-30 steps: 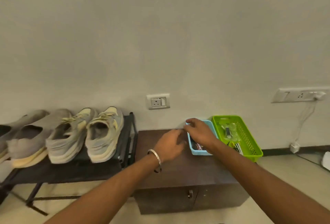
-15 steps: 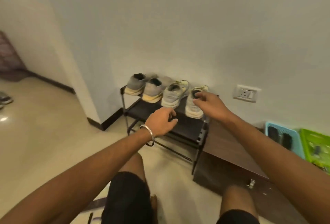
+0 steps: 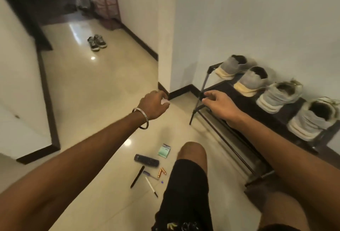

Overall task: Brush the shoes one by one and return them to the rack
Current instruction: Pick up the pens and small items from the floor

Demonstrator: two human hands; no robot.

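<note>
While both hands (image 3: 185, 102) hover loose, empty, four shoes (image 3: 279, 95) on rack (image 3: 244, 102), heels outward, toes to wall.

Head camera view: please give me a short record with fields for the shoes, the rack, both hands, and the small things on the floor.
shoes on rack: four grey shoes in a row, heels toward the person
rack: dark shoe rack beside the wall
left hand: left hand in the air, holding no shoe, bangle on wrist
right hand: right hand over the rack's near corner, fingers relaxed
floor items: remote control, pens, small green packet
far floor: another shoe pair
brush: not visible
</note>
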